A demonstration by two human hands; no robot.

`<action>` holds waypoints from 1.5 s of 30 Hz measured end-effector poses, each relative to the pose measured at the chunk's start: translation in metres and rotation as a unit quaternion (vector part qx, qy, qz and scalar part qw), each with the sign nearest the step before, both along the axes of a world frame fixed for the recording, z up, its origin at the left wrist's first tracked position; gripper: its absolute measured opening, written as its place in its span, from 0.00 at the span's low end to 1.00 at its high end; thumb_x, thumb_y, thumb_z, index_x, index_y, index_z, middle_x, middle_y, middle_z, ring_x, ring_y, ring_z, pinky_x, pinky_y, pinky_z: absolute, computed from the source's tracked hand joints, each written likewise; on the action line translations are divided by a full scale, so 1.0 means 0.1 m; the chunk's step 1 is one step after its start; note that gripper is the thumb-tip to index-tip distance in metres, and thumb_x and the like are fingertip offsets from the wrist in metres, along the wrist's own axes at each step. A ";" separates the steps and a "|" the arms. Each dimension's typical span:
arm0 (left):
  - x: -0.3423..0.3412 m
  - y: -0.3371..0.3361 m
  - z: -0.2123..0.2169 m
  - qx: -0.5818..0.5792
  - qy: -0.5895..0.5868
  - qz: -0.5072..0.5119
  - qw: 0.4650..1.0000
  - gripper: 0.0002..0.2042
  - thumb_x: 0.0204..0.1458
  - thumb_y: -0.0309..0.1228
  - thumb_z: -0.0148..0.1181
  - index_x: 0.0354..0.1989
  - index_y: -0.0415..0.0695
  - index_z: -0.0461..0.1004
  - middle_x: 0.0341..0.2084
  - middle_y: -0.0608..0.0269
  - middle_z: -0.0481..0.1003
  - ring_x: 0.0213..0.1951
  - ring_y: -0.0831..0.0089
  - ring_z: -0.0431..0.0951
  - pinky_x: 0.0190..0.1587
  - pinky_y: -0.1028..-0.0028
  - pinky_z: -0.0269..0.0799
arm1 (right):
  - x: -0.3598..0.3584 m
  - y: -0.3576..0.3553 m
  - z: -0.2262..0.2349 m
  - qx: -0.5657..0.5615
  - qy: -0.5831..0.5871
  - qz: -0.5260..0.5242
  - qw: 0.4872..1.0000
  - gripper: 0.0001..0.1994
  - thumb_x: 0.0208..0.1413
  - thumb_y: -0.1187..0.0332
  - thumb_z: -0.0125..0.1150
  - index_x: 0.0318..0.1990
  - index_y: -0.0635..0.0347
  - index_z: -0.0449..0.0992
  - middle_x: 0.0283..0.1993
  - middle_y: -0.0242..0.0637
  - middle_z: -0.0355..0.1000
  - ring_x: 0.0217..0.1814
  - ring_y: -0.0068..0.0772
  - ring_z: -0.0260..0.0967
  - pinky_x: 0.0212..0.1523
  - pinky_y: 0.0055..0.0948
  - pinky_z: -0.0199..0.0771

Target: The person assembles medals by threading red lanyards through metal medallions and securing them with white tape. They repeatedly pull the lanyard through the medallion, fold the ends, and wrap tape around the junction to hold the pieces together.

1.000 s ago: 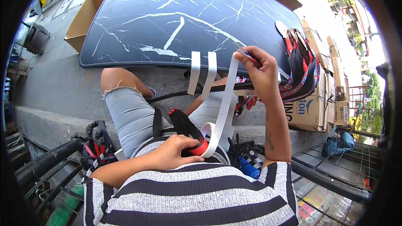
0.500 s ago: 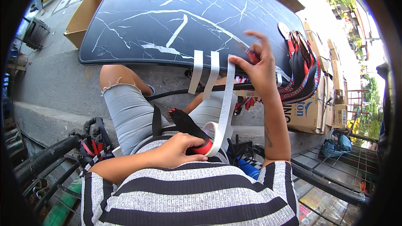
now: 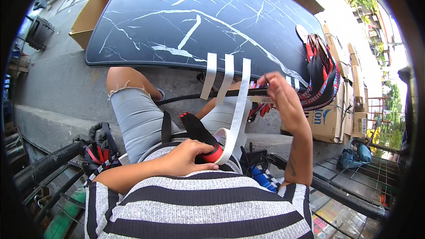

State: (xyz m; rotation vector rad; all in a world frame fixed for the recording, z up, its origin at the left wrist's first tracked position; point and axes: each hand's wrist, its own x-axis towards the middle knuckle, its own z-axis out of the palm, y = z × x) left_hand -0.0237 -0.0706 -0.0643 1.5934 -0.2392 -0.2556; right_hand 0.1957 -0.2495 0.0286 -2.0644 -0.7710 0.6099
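My left hand [image 3: 188, 157] is closed on a roll of white tape [image 3: 226, 150] with a red core, close to my lap. From the roll a long white strip [image 3: 241, 97] runs up, its far end stuck to the edge of the dark tabletop. Beside it, two short tape strips [image 3: 211, 68] hang from that same edge. My right hand [image 3: 283, 99], partly blurred, is right of the long strip and apart from it. Its fingers are curled around a small red-handled cutter, now almost wholly hidden. A wide black strap [image 3: 197, 128] lies by my left fingers.
The black marbled table [image 3: 146, 31] stands before me. Black and red lanyards [image 3: 321, 71] with medals hang over its right end, next to cardboard boxes [image 3: 327, 121]. A dark bar [image 3: 190, 98] crosses under the table edge. Metal racks [image 3: 354, 194] flank my seat.
My right hand has let go of the long strip's end at the table edge and moved down and right. The cutter has turned out of sight. My left hand stays on the roll.
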 end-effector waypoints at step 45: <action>0.07 -0.15 0.02 -0.036 0.082 -0.032 0.995 0.18 0.54 0.36 0.70 0.39 0.32 0.75 0.26 0.58 0.76 0.31 0.83 0.69 0.37 0.76 0.69 | 0.53 0.05 -0.07 0.048 -0.114 0.001 0.992 0.05 0.59 0.73 0.65 0.39 0.68 0.79 0.28 0.22 0.71 0.28 0.08 0.58 0.28 0.14 0.57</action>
